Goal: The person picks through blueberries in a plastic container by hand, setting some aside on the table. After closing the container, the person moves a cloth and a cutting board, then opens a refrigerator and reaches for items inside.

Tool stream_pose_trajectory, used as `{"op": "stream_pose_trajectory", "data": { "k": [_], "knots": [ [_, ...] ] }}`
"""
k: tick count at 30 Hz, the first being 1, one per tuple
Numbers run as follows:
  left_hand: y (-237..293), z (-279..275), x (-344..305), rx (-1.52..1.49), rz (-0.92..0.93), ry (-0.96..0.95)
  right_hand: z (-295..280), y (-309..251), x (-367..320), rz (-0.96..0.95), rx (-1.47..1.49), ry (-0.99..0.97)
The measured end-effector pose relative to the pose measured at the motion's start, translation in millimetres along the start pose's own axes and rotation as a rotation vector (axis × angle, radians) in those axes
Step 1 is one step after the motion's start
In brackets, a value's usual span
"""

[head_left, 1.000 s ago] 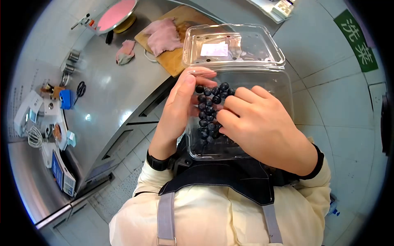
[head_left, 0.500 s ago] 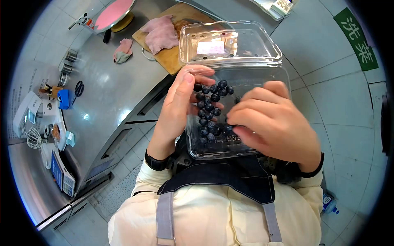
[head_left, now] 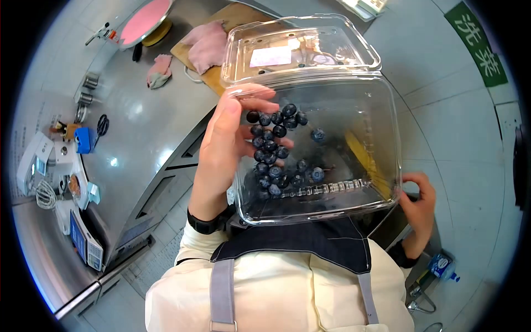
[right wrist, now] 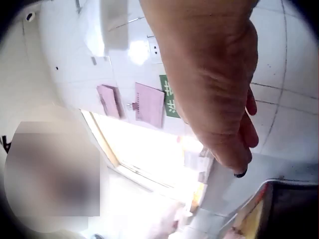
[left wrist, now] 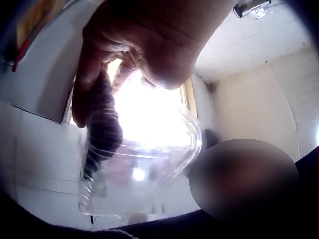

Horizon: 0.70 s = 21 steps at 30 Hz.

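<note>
My left hand (head_left: 218, 146) grips the left side of a clear plastic clamshell box (head_left: 332, 207), with its fingers spread along that wall. The box is held up in front of my apron, its lid (head_left: 310, 47) hinged open at the far side. Blueberries (head_left: 269, 145) lie mostly along its left side; a few sit apart toward the middle. Just beyond the box's right wall, my right hand (head_left: 421, 205) is lowered with fingers curled. In the right wrist view, that hand (right wrist: 219, 99) pinches a small, dark, round berry (right wrist: 241, 174) at its fingertips.
At left runs a steel counter (head_left: 138, 116) with a wooden board (head_left: 235, 16), pink cloths (head_left: 207, 47), a pink turntable (head_left: 145, 21) and scissors (head_left: 102, 126). A yellow strip (head_left: 365, 160) shows through the box. A bottle (head_left: 442, 267) stands low at right.
My right hand has left the berries inside the box and moved right and down, past the right wall. The left hand keeps its grip, and the box has shifted slightly left.
</note>
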<state>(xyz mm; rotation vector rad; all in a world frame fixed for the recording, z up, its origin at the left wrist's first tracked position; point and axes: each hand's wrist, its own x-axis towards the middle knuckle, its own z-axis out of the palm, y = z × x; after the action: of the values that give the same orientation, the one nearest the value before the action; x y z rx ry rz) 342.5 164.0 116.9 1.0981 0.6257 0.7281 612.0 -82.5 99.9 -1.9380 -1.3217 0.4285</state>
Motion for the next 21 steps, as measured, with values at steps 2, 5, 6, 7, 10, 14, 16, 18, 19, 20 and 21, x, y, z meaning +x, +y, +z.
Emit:
{"op": "stream_pose_trajectory", "data": {
  "k": [2, 5, 6, 7, 10, 14, 16, 18, 19, 20, 21],
  "knots": [
    [1.2, 2.5, 1.6, 0.014, 0.018, -0.018, 11.1, 4.9, 2.8, -0.015, -0.281, 0.015],
    [3.1, 6.7, 2.0, 0.014, 0.021, -0.038, 11.0, 1.5, 3.1, -0.08, -0.354, 0.114],
    [3.2, 7.5, 2.0, 0.015, 0.024, -0.036, 9.8, -0.5, 3.5, -0.106, -0.324, 0.195],
    [2.9, 8.5, 2.5, 0.017, 0.023, -0.043, 7.4, -6.1, 5.9, -0.101, -0.325, 0.201],
    [0.4, 10.9, 4.4, 0.022, 0.022, -0.059, -4.6, -51.1, 21.5, -0.434, -0.102, 0.444],
    [-2.2, 14.8, 6.1, 0.029, -0.009, -0.164, 10.5, -129.9, 69.5, -0.69, -0.273, 0.028],
    [-3.2, 16.6, 3.5, 0.019, -0.012, -0.167, 34.8, -137.2, 87.7, -0.625, -0.426, -0.167],
    [-4.0, 14.5, 1.3, 0.049, -0.004, -0.141, 58.6, -129.9, 99.3, -0.623, -0.498, -0.225],
    [-3.1, 16.8, -1.9, 0.099, 0.007, -0.104, 63.9, -124.2, 101.2, -0.643, -0.5, -0.235],
    [-3.7, 14.1, -3.9, 0.091, 0.013, -0.081, 67.6, -117.6, 102.3, -0.691, -0.472, -0.217],
    [-4.9, 10.9, -5.3, 0.102, -0.002, -0.075, 69.6, -114.5, 103.6, -0.737, -0.441, -0.204]
  ]
}}
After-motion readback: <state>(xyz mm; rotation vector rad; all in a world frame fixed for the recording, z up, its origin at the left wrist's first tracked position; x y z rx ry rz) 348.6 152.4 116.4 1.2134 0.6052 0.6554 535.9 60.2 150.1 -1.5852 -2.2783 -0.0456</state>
